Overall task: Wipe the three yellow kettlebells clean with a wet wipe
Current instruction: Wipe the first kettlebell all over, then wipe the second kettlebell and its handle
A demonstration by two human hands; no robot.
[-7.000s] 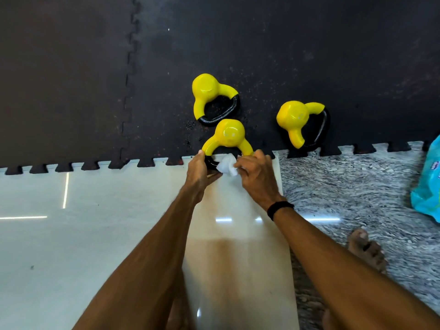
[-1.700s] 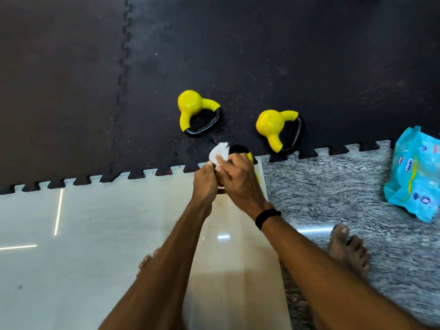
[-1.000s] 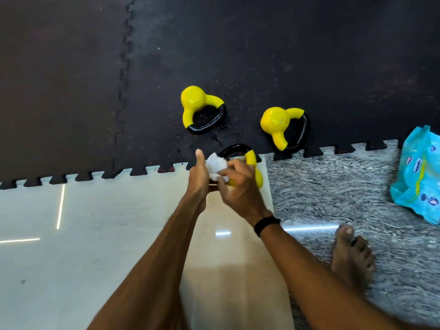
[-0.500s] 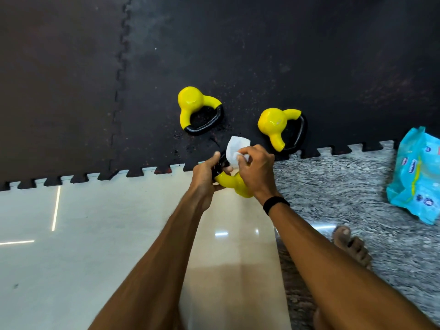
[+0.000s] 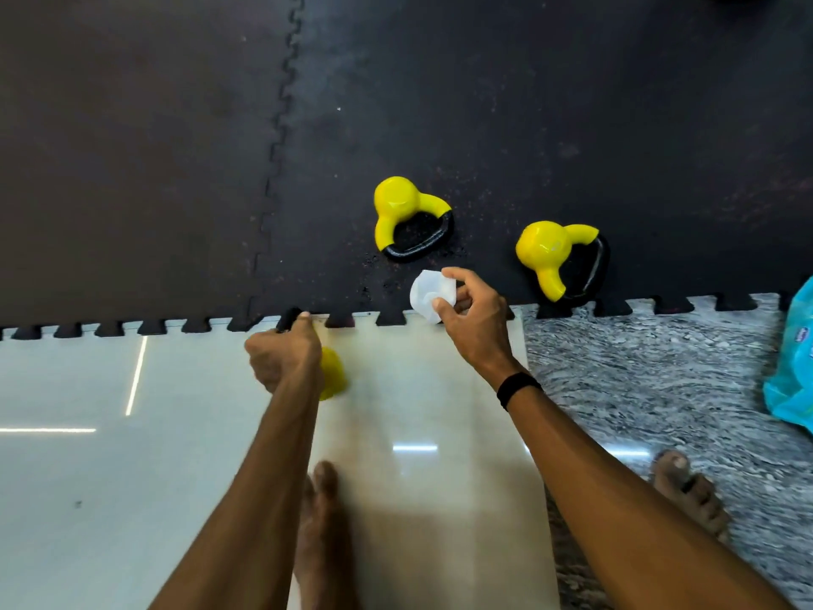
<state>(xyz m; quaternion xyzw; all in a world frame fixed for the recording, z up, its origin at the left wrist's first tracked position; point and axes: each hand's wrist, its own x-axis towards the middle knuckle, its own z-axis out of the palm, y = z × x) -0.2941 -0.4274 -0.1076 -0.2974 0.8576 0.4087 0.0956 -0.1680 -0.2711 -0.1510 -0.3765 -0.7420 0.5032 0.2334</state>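
Two yellow kettlebells with black handles lie on the black foam mat point(image 5: 176, 169): one in the middle point(image 5: 398, 209), another to its right point(image 5: 547, 253). My left hand point(image 5: 283, 356) grips the black handle of a third kettlebell point(image 5: 332, 378) over the pale tile; only part of its yellow body shows beside my wrist. My right hand point(image 5: 473, 319) is apart from it, at the mat's edge, pinching a crumpled white wet wipe point(image 5: 426, 295).
A blue wet-wipe pack point(image 5: 792, 367) lies at the right edge on the grey marbled floor point(image 5: 660, 367). My bare feet point(image 5: 686, 490) rest on the floor below my arms. The mat's toothed edge runs across the middle.
My left hand has carried the third kettlebell leftward and down, away from the right hand. The right hand has drawn the wipe off it and stays near the mat's edge.
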